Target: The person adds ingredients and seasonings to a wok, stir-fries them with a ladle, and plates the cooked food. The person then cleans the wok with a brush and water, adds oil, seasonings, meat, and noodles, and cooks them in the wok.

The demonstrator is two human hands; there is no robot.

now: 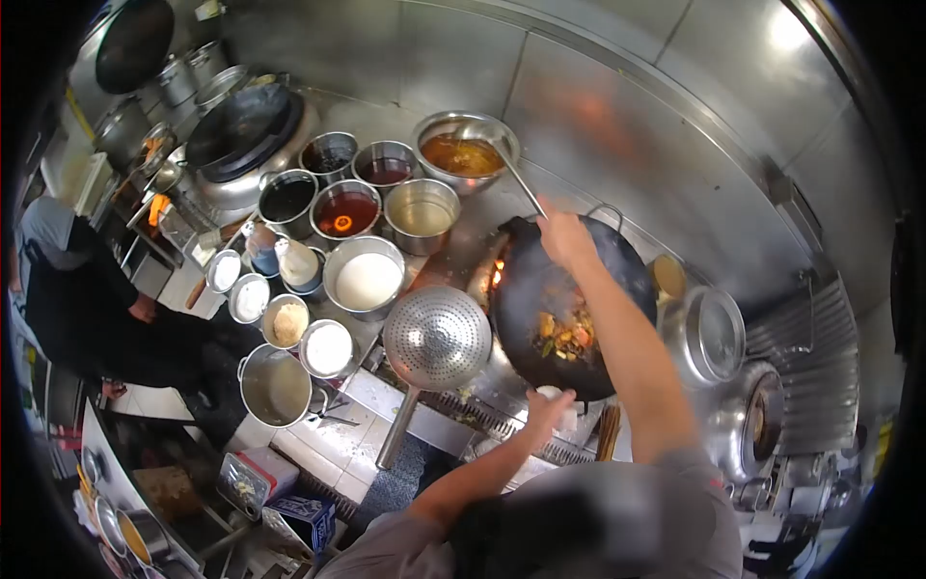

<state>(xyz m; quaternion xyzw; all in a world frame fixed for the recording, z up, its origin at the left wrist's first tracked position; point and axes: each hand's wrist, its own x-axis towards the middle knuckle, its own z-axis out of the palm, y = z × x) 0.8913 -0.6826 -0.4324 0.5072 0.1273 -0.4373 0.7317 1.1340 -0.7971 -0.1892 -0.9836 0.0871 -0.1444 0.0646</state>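
Observation:
My right hand (pixel 566 237) is closed around the handle of a ladle (pixel 522 183). The ladle's head is in a steel bowl (pixel 425 128) of orange-brown oily liquid behind the seasoning pots. Below my right forearm sits a large black wok (pixel 521 323), with chopped food (pixel 567 334) steaming in it. Flames (pixel 498 274) show at the wok's left side. At the wok's near rim my left hand (pixel 552 411) is closed on a white folded cloth (pixel 549 392); whether it also grips the wok's handle is hidden.
A perforated strainer (pixel 437 338) lies left of the wok, handle toward me. Several steel pots of sauces and powders, including a white-filled pot (pixel 367 280), crowd the left. Another wok (pixel 243 133) stands beyond. A person (pixel 87 299) in dark clothing is far left. Lidded pots (pixel 709 333) stand right.

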